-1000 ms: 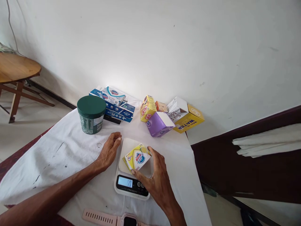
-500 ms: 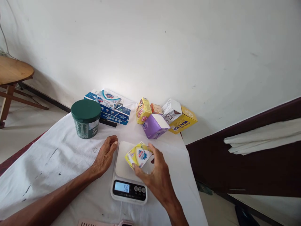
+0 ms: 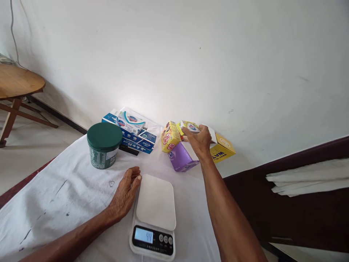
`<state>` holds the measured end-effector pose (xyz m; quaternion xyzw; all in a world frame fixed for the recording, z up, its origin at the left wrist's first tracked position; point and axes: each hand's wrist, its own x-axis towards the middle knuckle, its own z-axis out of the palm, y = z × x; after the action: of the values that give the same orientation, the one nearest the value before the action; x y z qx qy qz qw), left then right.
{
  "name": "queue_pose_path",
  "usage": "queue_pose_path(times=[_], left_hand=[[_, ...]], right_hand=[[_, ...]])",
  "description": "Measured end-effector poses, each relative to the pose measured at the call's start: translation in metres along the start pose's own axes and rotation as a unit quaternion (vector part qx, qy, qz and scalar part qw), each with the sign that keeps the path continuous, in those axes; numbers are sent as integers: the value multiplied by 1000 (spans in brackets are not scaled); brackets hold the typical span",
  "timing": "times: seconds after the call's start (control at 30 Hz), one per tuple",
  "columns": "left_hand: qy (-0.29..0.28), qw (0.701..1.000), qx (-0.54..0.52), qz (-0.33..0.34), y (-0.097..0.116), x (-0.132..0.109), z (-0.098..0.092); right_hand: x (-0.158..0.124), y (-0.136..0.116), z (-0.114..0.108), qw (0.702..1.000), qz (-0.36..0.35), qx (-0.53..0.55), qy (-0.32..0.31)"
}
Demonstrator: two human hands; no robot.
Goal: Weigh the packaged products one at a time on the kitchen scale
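My right hand [image 3: 201,141] reaches to the boxes at the back and grips a yellow-and-white soap box [image 3: 191,126] between thumb and fingers. That soap box is over the group, beside a yellow carton [image 3: 170,136] and behind a purple box [image 3: 181,158]. The hand partly hides a white-and-yellow box [image 3: 225,147] to its right. My left hand [image 3: 127,191] rests on its side on the cloth, holding nothing, fingers loosely bent and thumb apart. Its fingertips are at the left edge of a white kitchen scale [image 3: 156,202]. Nothing lies on the scale's plate; its display appears to read 44.
A green lidded tub [image 3: 104,145] stands at the left, with blue-and-white boxes [image 3: 133,127] stacked behind it. White cloth [image 3: 68,189] covers the table, which meets a white wall. A wooden stool [image 3: 20,83] is at far left; dark furniture lies on the right.
My right hand has carried the soap box off the scale, away to the back right among the boxes. The display went from 50 to 44. My left hand stays beside the scale.
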<state>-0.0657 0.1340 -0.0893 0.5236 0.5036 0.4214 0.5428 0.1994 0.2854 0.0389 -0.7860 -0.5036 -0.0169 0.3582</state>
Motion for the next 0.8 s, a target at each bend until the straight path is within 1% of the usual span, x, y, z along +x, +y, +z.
queue_pose_path(times=[0.1,0.2,0.4,0.5,0.57,0.67,0.73,0.8], left_hand=[[-5,1000,-4,-1,0,0,1],[-10,1000,-2,3,1,0,2],[-13,1000,8,3,-1,0,3],[-19,1000,9,7,-2,1,3],[-19,1000,9,13,-3,1,3],[-14,1000,4,12,-3,0,3],[-13,1000,1,13,-2,-1,3],[-13,1000,-1,22,-2,-1,4]], right_hand=[[15,-1,17,999,24,-28,9],[22,2,24,996,50,-68,5],[23,4,34,989,68,-129,-40],[20,3,36,985,72,-148,-47],[16,0,33,986,60,-150,-47],[10,-8,24,990,20,-137,-38],[4,-19,17,992,-25,-119,-25],[-7,-35,12,992,-82,-95,-16]])
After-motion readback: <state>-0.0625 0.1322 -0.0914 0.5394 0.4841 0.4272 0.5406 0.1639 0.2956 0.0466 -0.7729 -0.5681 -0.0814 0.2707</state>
